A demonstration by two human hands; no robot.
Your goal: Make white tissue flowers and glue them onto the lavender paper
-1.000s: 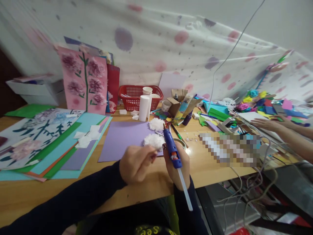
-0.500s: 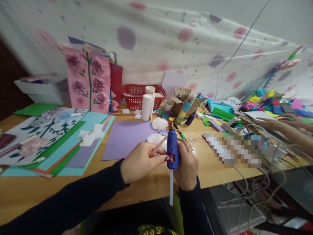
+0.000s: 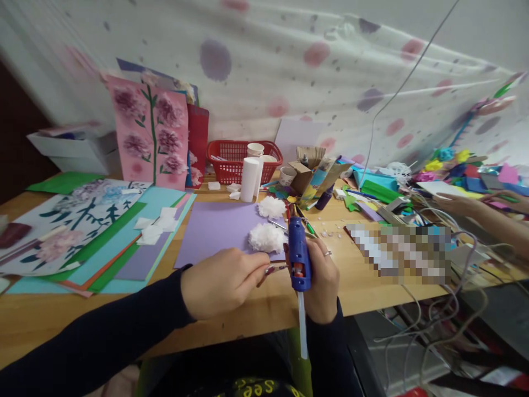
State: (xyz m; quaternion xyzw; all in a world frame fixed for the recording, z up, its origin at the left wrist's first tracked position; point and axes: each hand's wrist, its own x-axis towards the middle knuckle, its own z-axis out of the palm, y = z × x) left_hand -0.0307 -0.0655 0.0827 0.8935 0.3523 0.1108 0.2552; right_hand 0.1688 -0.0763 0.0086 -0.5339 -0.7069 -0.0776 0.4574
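Observation:
My right hand [image 3: 322,275] is wrapped round a blue hot glue gun [image 3: 298,253], its nozzle pointing away from me. A pale glue stick [image 3: 302,325] sticks out of the gun's rear end. Just left of the gun, my left hand [image 3: 229,281] is closed, thumb and fingers pressed together. Whatever it pinches, if anything, is too small or hidden to name. Beyond the hands, two fluffy white paper flowers, a nearer one [image 3: 266,237] and a farther one [image 3: 271,207], lie at the right side of a purple sheet [image 3: 215,229].
Coloured sheets [image 3: 136,242] and a flower picture [image 3: 74,226] cover the left. A red basket [image 3: 225,165], white paper roll [image 3: 249,180] and cardboard holder [image 3: 318,176] stand behind. At right lie cables [image 3: 467,264], paper scraps [image 3: 380,193] and another person's hand [image 3: 450,204].
My left hand has drawn back leftward from the glue gun's side, its fingers now closer together. The gun has shifted slightly right in my right hand.

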